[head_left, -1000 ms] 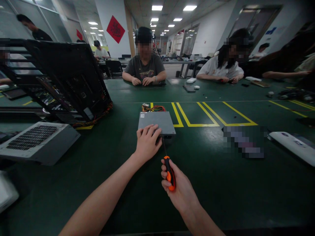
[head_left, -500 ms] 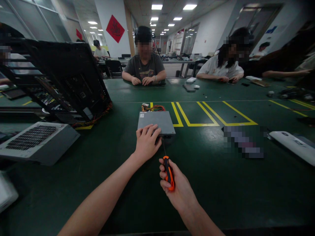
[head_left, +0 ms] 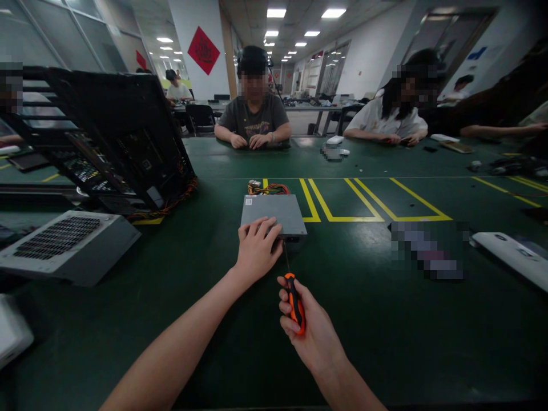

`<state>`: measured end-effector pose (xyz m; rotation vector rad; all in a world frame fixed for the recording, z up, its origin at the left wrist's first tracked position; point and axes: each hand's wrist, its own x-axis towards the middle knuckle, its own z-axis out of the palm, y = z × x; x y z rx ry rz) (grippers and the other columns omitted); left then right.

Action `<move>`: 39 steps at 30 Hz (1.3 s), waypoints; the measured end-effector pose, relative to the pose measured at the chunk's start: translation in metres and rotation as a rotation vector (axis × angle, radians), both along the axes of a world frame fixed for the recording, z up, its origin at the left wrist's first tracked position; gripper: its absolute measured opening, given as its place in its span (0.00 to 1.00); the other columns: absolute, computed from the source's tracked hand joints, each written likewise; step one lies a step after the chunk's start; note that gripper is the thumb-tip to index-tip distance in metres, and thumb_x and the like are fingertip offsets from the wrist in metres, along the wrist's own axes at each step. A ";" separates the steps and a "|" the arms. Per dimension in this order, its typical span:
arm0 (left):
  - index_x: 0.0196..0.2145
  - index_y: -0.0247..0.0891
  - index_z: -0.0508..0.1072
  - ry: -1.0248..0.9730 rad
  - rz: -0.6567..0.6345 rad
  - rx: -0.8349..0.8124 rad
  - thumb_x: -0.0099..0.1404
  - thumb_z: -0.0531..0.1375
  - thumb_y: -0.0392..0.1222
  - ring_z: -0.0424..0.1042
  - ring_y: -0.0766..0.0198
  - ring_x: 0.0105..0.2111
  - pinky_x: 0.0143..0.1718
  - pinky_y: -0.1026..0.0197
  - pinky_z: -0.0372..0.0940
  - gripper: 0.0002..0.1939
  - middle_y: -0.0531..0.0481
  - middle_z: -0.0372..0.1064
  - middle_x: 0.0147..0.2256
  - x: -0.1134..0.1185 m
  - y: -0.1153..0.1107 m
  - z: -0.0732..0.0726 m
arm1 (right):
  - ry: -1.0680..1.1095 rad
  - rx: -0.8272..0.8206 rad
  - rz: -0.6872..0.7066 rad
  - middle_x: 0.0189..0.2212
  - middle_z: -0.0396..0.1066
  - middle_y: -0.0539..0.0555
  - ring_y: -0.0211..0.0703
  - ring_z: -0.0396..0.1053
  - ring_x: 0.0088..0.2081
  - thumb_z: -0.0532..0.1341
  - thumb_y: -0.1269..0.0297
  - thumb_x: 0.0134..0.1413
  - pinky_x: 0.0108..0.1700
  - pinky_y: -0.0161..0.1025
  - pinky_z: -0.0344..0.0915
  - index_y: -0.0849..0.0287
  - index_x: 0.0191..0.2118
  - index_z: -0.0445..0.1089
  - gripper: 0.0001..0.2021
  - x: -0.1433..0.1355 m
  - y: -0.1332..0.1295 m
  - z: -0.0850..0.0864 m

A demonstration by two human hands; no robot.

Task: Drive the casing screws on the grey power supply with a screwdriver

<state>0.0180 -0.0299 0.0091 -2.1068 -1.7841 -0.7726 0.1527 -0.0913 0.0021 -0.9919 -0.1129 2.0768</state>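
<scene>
A grey metal computer power supply [head_left: 276, 210] lies on the green table in front of me, its bundle of coloured cables [head_left: 269, 188] at the far side. My left hand [head_left: 260, 245] holds it at the near edge, fingers spread over the top and thumb bent down by the front face. In my right hand [head_left: 308, 317] is an orange and black screwdriver [head_left: 295, 302], fingers wrapped round its handle. The thin shaft points away from me to the front face of the power supply. Whether the tip sits in a screw is too small to tell.
At left stand an open black computer case [head_left: 124, 137] and a second power supply [head_left: 98, 242] with a grille. Yellow tape lines [head_left: 351, 218] mark the green table [head_left: 385, 342]. A white device [head_left: 514, 254] lies at right. People sit across the table.
The view has shifted slightly, so everything sits a little further right. Both hands keep nearly the same pose on the power supply and the screwdriver.
</scene>
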 end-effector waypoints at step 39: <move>0.45 0.43 0.65 -0.005 0.005 0.012 0.61 0.53 0.42 0.57 0.55 0.51 0.47 0.50 0.49 0.14 0.49 0.62 0.50 -0.001 0.001 -0.002 | 0.008 -0.048 -0.027 0.24 0.63 0.50 0.27 0.56 0.20 0.56 0.65 0.53 0.14 0.23 0.50 0.67 0.36 0.67 0.09 0.003 0.003 0.000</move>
